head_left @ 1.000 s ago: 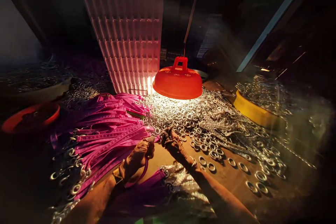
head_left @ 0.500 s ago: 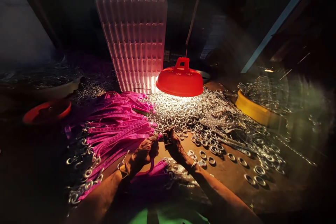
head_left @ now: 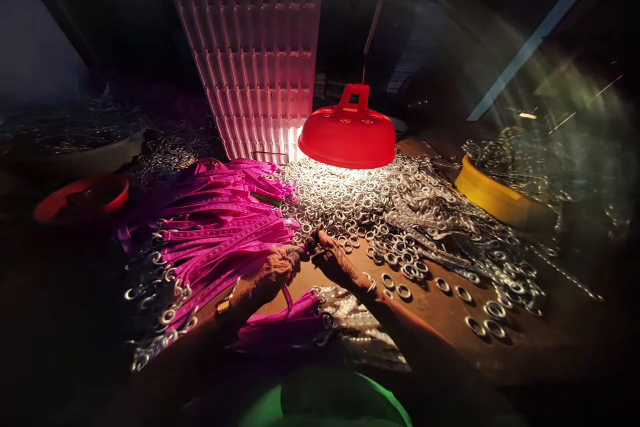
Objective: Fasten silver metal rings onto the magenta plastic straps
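Observation:
My left hand point(head_left: 277, 267) is closed round a thin magenta strap point(head_left: 287, 299) that hangs in a loop below the fingers. My right hand point(head_left: 334, 259) meets it fingertip to fingertip, pinched on something small at the strap's end that I cannot make out. Both hands hover over a brown table point(head_left: 440, 320), just in front of a heap of metal rings point(head_left: 350, 197). A big fan of magenta straps with metal rings on their ends point(head_left: 220, 233) lies to the left. A smaller bundle of straps point(head_left: 285, 327) lies under my wrists.
A red lamp shade point(head_left: 347, 137) hangs low over the rings, lit underneath. A ribbed translucent tray point(head_left: 250, 53) stands upright behind. A yellow bowl of metal parts point(head_left: 493, 197) sits at right, a red dish point(head_left: 83, 197) at left. Loose rings point(head_left: 475, 317) dot the table's right.
My hands have drawn together from slightly apart until the fingertips meet, and shifted a little toward the ring heap. The view has tipped, so the lamp and tray sit differently.

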Motion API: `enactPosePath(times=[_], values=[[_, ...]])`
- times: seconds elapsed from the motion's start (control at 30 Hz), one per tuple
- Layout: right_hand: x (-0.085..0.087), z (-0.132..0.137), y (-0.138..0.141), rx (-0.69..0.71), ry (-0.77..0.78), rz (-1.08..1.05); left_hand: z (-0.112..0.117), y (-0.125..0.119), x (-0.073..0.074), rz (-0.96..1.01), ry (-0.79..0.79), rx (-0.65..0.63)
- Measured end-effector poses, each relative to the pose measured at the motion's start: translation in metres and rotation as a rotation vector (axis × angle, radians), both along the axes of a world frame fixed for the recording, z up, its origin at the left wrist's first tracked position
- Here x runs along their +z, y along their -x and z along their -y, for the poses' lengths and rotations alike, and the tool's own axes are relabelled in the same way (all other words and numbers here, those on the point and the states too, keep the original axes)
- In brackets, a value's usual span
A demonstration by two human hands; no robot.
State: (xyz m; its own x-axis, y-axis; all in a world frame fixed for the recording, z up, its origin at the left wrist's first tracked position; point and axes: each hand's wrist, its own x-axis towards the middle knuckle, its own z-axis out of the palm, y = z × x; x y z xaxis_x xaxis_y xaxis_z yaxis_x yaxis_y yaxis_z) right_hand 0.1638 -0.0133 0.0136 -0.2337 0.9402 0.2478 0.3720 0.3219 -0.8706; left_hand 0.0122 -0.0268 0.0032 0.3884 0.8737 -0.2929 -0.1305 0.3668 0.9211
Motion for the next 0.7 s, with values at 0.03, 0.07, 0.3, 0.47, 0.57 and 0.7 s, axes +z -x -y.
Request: enactPosePath(times=[0.03, 0.07, 0.3, 0.47, 0.57, 0.7], values=[[0.003, 0.000, 0.000, 0.043, 0.018, 0.004, -0.002, 0.002, 0.008, -0.046, 0.018, 0.004], [0.008, 0.001, 0.000, 0.096, 0.040, 0.020, -0.003, 0.004, 0.017, -0.086, 0.038, 0.004], [0.043, 0.059, -0.009, 0.276, 0.019, 0.345, 0.008, 0.025, 0.072, -0.284, 0.036, -0.279], [0.023, 0.124, -0.020, 0.204, 0.021, 0.312, 0.053, 0.029, 0.058, -0.241, 0.044, -0.444], [0.012, 0.145, -0.019, 0.223, 0.179, 0.223, 0.083, 0.027, 0.040, -0.118, 0.109, -0.423], [0.006, 0.152, -0.013, 0.183, 0.351, 0.086, 0.108, 0.027, 0.031, -0.119, 0.174, -0.373]])
